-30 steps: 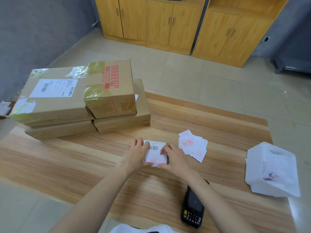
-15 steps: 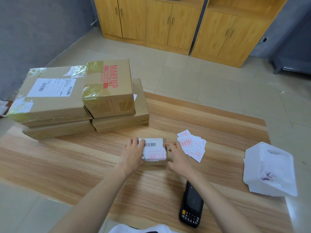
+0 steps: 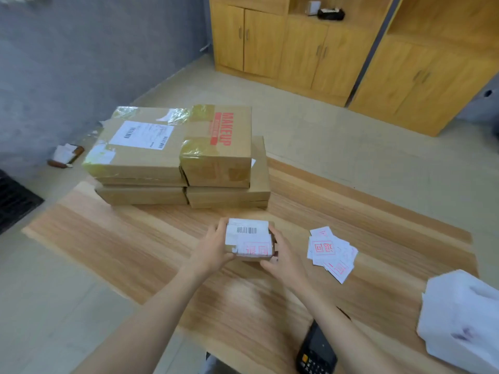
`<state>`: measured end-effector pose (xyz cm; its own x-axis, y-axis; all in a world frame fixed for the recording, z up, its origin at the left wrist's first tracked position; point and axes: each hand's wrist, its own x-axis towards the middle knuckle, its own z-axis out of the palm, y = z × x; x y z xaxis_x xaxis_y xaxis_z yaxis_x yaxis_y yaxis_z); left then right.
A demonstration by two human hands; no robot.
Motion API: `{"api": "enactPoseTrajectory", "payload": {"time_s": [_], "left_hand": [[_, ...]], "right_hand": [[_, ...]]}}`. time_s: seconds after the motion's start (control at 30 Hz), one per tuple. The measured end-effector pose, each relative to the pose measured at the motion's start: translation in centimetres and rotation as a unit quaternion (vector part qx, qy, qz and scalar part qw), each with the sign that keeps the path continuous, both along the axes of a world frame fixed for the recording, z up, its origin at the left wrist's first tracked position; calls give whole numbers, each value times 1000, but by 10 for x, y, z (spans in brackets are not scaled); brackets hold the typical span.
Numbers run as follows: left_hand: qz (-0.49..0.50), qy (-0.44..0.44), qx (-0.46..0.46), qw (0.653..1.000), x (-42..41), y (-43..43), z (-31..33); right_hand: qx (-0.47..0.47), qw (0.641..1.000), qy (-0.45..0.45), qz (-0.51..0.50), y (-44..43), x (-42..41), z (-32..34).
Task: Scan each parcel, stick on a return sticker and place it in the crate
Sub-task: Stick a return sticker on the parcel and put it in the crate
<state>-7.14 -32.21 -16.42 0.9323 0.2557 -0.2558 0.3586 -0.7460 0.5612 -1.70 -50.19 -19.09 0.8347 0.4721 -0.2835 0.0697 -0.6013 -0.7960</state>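
Clamped between left grip (image 3: pixel 213 247) and right grip (image 3: pixel 285 259), fingers of both curled round opposite sides: small parcel (image 3: pixel 249 230), barcode label up, return sticker (image 3: pixel 256 249) on the top face. Just right of the right grip: loose sticker pile (image 3: pixel 330 252) on the bench (image 3: pixel 121 244). Beyond the left grip: stacked parcels (image 3: pixel 183 157). Nearer than the right grip, under the forearm: scanner (image 3: pixel 316 349).

Both bare forearms (image 3: pixel 151 314) stretched forward, converging, left hand (image 3: pixel 213 248) and right hand (image 3: pixel 283 259) cupping opposite sides of small parcel (image 3: pixel 249 237), fingers curled
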Motion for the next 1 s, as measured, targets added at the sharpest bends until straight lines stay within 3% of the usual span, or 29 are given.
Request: {"api": "enactPoseTrajectory", "payload": {"time_s": [0.13,0.33,0.5,0.7,1.0], "left_hand": [[75,-17,7,997,-25,30,15],[171,-49,42,983,-86,79,31],[242,-71,56,966,-146,135,38],[337,20,123,933,-215,247,42],[422,49,128,896,-341,438,47]], "right_hand": [[-7,998,-41,56,40,3,8],[-111,968,-79,210,130,-11,27],[-98,949,-101,281,213,-42,38],[-97,920,-162,343,334,-75,62],[-43,895,-196,399,557,-158,81]]}}
